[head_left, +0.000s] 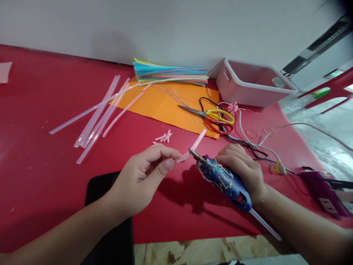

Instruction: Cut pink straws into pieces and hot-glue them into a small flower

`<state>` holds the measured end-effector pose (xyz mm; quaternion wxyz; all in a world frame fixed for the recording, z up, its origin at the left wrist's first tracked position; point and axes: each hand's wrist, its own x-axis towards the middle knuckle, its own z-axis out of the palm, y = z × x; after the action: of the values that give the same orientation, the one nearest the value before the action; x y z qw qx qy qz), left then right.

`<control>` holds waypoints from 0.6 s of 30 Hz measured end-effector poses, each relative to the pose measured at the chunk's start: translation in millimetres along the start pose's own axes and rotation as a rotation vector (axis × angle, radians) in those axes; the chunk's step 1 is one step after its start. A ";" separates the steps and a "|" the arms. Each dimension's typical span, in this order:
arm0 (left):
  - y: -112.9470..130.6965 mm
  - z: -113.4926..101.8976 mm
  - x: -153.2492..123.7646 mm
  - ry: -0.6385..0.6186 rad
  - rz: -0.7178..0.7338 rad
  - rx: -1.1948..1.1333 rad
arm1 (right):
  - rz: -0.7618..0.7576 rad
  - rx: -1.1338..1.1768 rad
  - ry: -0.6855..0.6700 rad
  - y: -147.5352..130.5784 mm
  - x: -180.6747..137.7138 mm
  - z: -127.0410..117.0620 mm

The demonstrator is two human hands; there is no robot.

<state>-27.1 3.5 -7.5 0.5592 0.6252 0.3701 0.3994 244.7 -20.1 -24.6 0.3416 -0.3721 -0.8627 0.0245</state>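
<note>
My left hand (146, 173) pinches one end of a short pink pipe cleaner (199, 140) between thumb and forefinger. My right hand (242, 169) is wrapped round a blue hot glue gun (220, 178), smeared with dried glue and coloured bits. A clear glue stick (266, 224) sticks out of its back end. The metal nozzle (194, 152) is at the pipe cleaner, seeming to touch it around its middle. Just beyond my left hand lies a small pile of cut pink pieces (165, 137).
Scissors (204, 113) and a bundle of pipe cleaners (168, 71) lie on orange paper (149, 106). Glue sticks (96, 106) are at left, a pink bin (248, 88) at back right. Cables (248, 145) run right to a purple power strip (325, 191). A black tablet-like object (110, 235) lies under my left arm.
</note>
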 end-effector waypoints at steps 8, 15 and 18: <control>1.1 -0.2 -0.5 0.013 0.013 0.008 | 0.020 -0.006 -0.004 0.8 -0.9 -0.8; 2.0 1.3 -0.2 0.032 0.019 0.014 | 0.041 0.009 0.023 1.2 -0.6 -0.2; 1.4 1.0 -0.5 0.033 0.022 0.024 | 0.044 0.006 0.027 1.4 -0.8 -0.1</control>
<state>-26.3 2.5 -6.2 0.5413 0.6290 0.3771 0.4112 246.0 -19.6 -25.3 0.3536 -0.3905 -0.8495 0.0295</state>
